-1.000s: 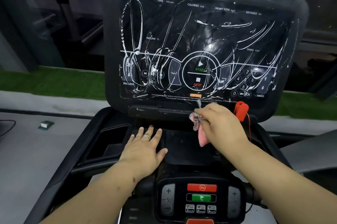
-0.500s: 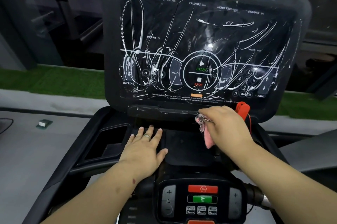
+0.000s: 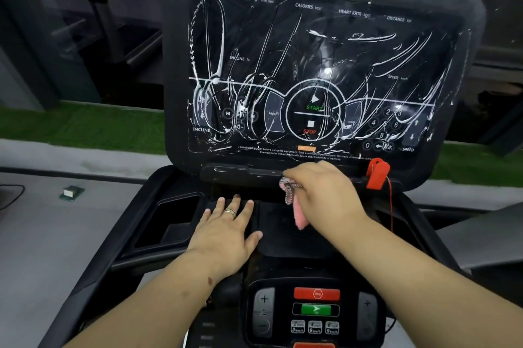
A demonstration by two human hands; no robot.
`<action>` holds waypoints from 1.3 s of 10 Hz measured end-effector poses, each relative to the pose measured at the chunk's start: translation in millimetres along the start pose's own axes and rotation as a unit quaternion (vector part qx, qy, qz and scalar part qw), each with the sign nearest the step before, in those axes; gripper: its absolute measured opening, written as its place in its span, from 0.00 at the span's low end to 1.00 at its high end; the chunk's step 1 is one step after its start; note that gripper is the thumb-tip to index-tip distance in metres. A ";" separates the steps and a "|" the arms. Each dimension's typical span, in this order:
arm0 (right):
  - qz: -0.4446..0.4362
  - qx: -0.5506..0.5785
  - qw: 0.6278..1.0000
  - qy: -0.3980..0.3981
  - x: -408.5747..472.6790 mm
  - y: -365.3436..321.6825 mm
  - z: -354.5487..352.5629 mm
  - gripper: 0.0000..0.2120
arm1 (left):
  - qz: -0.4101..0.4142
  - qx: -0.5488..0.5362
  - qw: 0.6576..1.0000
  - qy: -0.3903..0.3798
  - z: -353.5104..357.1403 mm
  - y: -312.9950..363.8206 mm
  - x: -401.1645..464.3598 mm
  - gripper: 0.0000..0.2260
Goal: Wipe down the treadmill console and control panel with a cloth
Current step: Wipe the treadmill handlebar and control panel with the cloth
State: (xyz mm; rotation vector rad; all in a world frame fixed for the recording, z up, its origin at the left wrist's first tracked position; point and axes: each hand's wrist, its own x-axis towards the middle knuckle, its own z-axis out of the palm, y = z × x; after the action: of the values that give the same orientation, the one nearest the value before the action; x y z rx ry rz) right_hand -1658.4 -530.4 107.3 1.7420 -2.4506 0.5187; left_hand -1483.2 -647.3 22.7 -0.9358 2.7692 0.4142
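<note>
At frame centre the right hand [image 3: 325, 192] pinches the bunched pink cloth [image 3: 297, 206] against the ledge [image 3: 240, 172] under the console [image 3: 319, 64], apparently to wipe it, while the left hand [image 3: 229, 226] lies flat, fingers spread, on the tray [image 3: 283, 223] below, likely as a brace.

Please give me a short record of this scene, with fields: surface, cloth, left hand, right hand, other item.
surface: console screen, covered with white streaks
cloth: pink cloth, hanging below the right hand
left hand: left hand flat on the black tray, ring on one finger
right hand: right hand grips the cloth at the ledge under the screen
other item: red safety clip beside the right hand
</note>
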 end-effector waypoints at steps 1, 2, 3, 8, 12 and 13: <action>-0.004 -0.012 1.000 -0.018 -1.4 10.8 -8.9 0.16 | 0.000 -0.002 1.000 -0.003 -0.2 -0.5 -0.1 0.32; 0.033 -0.026 0.999 0.000 -14.9 35.6 -17.6 0.16 | -0.002 -0.002 1.000 -0.001 0.6 -1.2 -0.2 0.32; 0.030 0.014 0.999 0.036 -8.2 35.4 -15.0 0.17 | -0.001 -0.005 1.000 -0.004 0.0 -0.6 -0.5 0.32; -0.084 -0.099 0.985 0.110 1.2 35.0 17.2 0.16 | -0.003 -0.003 1.000 -0.007 0.1 0.0 0.5 0.32; -0.081 -0.123 0.981 0.123 7.6 17.0 31.7 0.14 | -0.001 -0.004 1.000 -0.002 0.7 -0.2 1.1 0.32; -0.097 -0.115 0.982 0.111 13.0 6.7 35.0 0.16 | -0.002 -0.002 1.000 -0.003 0.2 -0.7 0.5 0.32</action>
State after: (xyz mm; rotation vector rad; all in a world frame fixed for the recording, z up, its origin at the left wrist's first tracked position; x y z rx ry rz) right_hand -1664.8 -551.5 76.4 1.7023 -2.0706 0.3701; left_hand -1483.2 -648.1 22.3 -0.9403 2.7623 0.4215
